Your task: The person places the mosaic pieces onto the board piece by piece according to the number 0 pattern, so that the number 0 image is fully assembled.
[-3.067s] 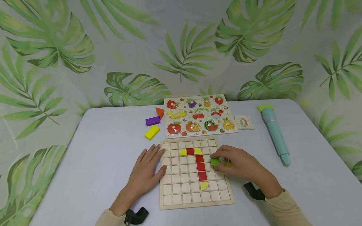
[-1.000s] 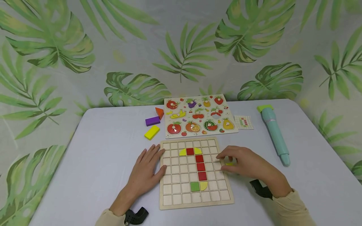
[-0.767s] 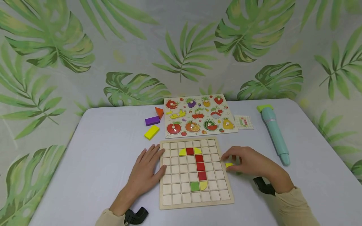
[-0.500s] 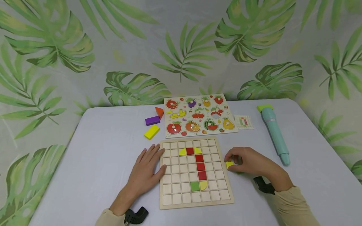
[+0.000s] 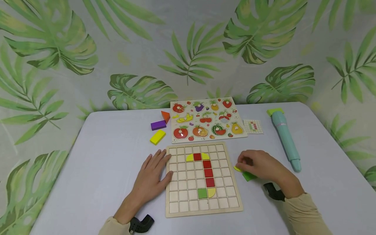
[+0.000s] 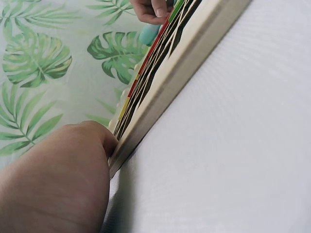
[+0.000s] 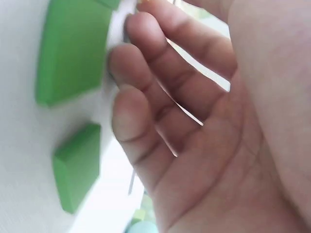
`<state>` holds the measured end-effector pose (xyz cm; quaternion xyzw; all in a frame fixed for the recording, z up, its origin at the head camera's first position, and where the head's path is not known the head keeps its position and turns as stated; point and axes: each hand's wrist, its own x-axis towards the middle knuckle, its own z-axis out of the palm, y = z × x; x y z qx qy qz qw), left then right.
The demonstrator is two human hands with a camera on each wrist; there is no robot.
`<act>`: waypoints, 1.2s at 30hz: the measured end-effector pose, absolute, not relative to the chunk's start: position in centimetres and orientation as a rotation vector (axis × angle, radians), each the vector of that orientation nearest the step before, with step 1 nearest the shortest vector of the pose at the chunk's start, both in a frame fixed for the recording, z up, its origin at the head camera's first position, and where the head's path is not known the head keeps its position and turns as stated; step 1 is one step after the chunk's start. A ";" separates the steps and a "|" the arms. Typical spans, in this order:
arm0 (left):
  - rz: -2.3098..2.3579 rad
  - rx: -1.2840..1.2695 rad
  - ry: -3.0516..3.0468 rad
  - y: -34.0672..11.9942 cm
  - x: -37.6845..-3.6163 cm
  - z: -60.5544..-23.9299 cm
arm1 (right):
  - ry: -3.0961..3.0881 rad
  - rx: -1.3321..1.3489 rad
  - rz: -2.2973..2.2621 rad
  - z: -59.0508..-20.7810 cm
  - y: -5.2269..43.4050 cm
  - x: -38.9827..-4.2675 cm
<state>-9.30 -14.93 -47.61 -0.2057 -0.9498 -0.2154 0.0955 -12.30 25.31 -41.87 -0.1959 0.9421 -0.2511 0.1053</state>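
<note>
A wooden grid board [image 5: 188, 206] holds red squares [image 5: 208, 172], yellow curved-edge pieces [image 5: 211, 192] and one green square tile [image 5: 202, 193]. My left hand [image 5: 152, 176] lies with spread fingers along the board's left edge; in the left wrist view the thumb meets the board's side [image 6: 160, 104]. Just off the right edge, my right hand [image 5: 258, 164] pinches a small yellow piece [image 5: 237, 168] between thumb and forefinger, partly covering it. Loose green tiles lie below that hand: one [image 5: 249, 176] shows in the head view, and the right wrist view has green tiles [image 7: 73, 53] beside the curled fingers.
Behind the board lies a fruit peg puzzle [image 5: 210, 120], with a small pattern card [image 5: 254, 126] at its right. Orange [image 5: 165, 117], purple [image 5: 158, 125] and yellow [image 5: 158, 137] blocks sit to the left. A teal stick-shaped object [image 5: 285, 140] lies at the right.
The green tile that the right hand held over the board now sits in a cell left of the lower yellow piece. That hand has moved right, off the board, to the loose yellow piece.
</note>
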 end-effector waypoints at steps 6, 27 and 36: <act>-0.633 -0.607 -2.820 -14.9 -9.4 -47.5 | 2.748 -0.676 -0.749 -41.7 26.5 -12.3; -0.644 -0.606 -2.829 -14.9 -9.3 -47.4 | 2.660 -0.757 -0.822 -41.9 25.9 -12.5; -0.646 -0.602 -2.844 -14.9 -9.2 -47.3 | 2.677 -0.736 -0.772 -41.8 25.8 -12.4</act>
